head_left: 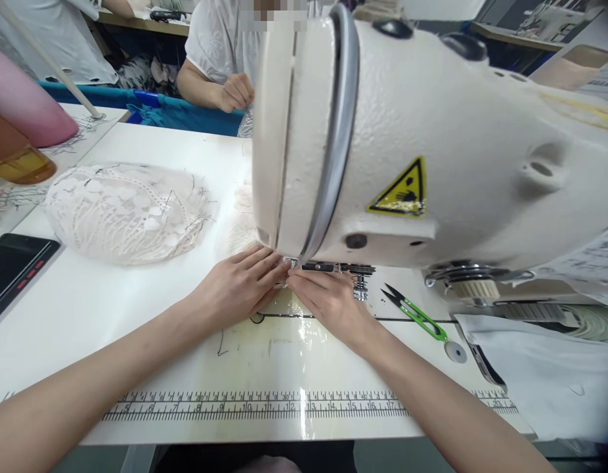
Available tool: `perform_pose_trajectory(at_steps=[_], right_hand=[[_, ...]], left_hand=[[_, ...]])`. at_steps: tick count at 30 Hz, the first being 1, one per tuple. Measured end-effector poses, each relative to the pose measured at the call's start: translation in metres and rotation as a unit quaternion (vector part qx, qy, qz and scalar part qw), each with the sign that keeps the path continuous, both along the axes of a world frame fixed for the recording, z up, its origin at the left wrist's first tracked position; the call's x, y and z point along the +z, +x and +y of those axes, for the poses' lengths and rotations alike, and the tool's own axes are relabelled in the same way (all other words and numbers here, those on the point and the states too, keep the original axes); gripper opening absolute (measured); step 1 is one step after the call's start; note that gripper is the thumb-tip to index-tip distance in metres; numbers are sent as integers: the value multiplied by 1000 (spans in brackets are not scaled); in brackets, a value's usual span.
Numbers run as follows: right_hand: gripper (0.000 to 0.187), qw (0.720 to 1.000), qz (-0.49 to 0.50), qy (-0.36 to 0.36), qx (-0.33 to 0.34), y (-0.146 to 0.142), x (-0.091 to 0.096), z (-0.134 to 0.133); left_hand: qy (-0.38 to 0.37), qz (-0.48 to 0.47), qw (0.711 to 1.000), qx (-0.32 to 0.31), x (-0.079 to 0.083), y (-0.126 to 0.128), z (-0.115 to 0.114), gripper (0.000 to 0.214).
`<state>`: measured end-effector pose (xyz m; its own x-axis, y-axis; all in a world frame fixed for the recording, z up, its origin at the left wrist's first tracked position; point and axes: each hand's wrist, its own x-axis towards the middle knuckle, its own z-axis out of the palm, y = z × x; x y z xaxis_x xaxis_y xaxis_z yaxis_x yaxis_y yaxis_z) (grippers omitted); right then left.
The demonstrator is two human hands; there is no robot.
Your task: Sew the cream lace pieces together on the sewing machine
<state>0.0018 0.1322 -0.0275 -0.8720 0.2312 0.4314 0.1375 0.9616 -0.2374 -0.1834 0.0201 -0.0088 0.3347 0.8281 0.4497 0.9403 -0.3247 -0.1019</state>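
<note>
My left hand [239, 282] rests on the table beside the sewing machine's needle area, its fingers close together and bent over the edge of a cream lace fabric [239, 226]. That fabric runs back behind the machine head, which hides part of it. From the other side, my right hand [328, 299] reaches in with fingers pressed together, the tips nearly meeting those of my left hand at the presser foot [290, 263]. What lies between the right fingertips is hidden. The white sewing machine [397, 131] stands over both hands and covers the needle.
Another lace piece [131, 213] lies left, with a phone [18, 272] nearby. Green thread snips [416, 314] and a metal bobbin [456, 352] lie right. A printed ruler [255, 406] runs along the front edge. Across the table, a co-worker's hand [236, 92] holds fabric.
</note>
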Motion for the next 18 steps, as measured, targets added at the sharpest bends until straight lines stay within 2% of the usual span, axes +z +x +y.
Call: perform_pose_trajectory(at_steps=[10,14,18], right_hand=[[21,996,5,-91,-5,0,7,5],[18,995,7,-87,-49,-1,10,5],[19,996,32,-71,-32,1,7,9]], left_hand=[[9,24,999,23,-2,3,-4,26],[4,23,999,27,-3,4,-5,27],[0,20,999,35,-3,4,-5,28]])
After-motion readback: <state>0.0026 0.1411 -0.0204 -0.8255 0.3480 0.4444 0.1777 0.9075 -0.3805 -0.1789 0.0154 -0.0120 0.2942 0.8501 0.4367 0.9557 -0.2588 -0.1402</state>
